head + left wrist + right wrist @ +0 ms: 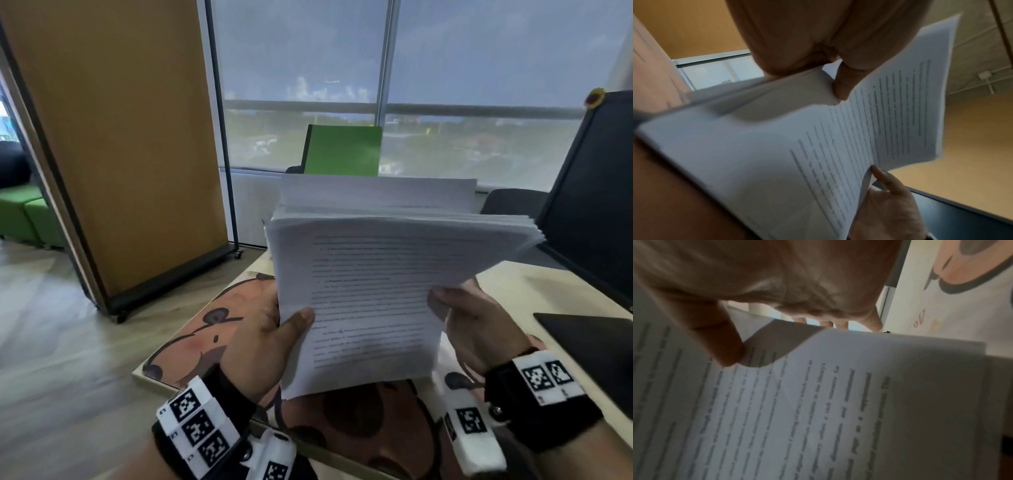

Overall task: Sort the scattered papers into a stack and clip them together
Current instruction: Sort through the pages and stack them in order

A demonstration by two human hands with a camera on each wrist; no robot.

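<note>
We grasp the stack [376, 291] by its near side edges, left hand [263, 342] and right hand [479, 325] opposite, long axis rising away above the table [534, 291], top edges uneven.

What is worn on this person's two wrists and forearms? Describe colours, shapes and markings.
Each bare forearm carries a black wrist strap. The left wrist band and right wrist band hold white blocks printed with black square codes. A white camera housing sits beneath.
</note>
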